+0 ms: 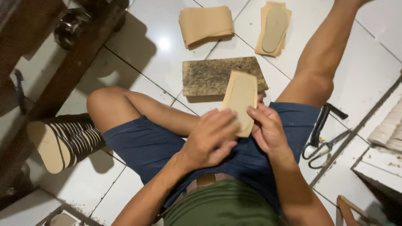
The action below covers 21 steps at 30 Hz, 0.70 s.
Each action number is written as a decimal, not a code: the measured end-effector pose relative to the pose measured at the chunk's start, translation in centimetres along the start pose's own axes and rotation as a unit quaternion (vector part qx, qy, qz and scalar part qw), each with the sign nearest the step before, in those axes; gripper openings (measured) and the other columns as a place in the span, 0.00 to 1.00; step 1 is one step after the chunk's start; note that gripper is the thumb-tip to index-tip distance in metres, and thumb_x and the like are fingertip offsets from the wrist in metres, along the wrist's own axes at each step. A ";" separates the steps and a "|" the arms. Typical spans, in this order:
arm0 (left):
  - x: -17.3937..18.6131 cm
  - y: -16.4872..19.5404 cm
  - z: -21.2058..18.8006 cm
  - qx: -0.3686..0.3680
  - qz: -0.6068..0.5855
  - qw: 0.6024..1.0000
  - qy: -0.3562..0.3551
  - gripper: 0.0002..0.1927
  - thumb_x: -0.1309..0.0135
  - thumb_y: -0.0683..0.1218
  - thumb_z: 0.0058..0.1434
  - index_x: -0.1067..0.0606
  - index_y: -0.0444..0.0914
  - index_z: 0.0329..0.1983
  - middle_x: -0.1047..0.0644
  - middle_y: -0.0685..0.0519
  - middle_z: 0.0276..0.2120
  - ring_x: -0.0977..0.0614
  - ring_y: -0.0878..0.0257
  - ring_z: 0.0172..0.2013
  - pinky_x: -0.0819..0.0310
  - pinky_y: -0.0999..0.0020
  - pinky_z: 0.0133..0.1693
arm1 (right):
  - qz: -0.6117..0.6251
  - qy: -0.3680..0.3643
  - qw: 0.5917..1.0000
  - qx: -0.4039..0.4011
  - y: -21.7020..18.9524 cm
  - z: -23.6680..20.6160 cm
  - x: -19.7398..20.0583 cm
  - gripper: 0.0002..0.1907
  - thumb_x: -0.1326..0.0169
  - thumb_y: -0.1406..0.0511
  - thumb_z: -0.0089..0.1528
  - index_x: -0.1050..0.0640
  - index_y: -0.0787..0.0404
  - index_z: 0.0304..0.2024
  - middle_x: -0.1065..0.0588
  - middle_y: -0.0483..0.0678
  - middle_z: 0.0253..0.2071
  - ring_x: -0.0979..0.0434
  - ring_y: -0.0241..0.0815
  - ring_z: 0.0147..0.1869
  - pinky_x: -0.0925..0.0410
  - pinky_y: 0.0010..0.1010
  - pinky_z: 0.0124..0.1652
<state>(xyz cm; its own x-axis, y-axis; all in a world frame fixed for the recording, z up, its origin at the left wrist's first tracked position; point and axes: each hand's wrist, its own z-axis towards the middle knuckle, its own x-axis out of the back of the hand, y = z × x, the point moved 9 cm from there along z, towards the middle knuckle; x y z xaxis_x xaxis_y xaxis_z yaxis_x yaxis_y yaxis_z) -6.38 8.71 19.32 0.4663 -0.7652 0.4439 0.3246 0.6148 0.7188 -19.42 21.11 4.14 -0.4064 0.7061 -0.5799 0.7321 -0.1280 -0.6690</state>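
I sit on a white tiled floor with my legs apart. Both hands hold a tan sheet with a sole outline [241,98] above my lap. My left hand [211,138] grips its lower left edge, fingers curled over it. My right hand [268,129] pinches the lower right edge. Just beyond the sheet lies a worn, stained rectangular board [209,76] on the floor.
A stack of tan sheets [205,25] and a sheet with a cut sole on top [274,28] lie farther out. A row of stacked soles [63,140] stands at left by a dark wooden frame [63,75]. Scissors [324,146] lie at right.
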 end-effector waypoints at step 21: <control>30.6 -17.6 -31.1 0.408 0.606 0.678 0.087 0.20 0.45 0.44 0.73 0.35 0.32 0.26 0.36 0.46 0.21 0.31 0.57 0.24 0.35 0.62 0.31 | -0.100 0.110 0.883 0.446 -18.2 0.5 5.2 0.11 0.45 0.71 0.69 0.23 0.71 0.54 0.22 0.49 0.46 0.23 0.34 0.47 0.29 0.24 0.52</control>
<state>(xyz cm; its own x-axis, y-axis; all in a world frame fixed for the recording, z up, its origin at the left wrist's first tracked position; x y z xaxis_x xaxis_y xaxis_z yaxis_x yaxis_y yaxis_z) 27.81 -19.58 3.63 0.0964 0.2842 0.9539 -0.9127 0.4076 -0.0291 -35.10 26.81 13.05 -0.2918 0.8819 -0.3702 -0.1040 -0.4140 -0.9043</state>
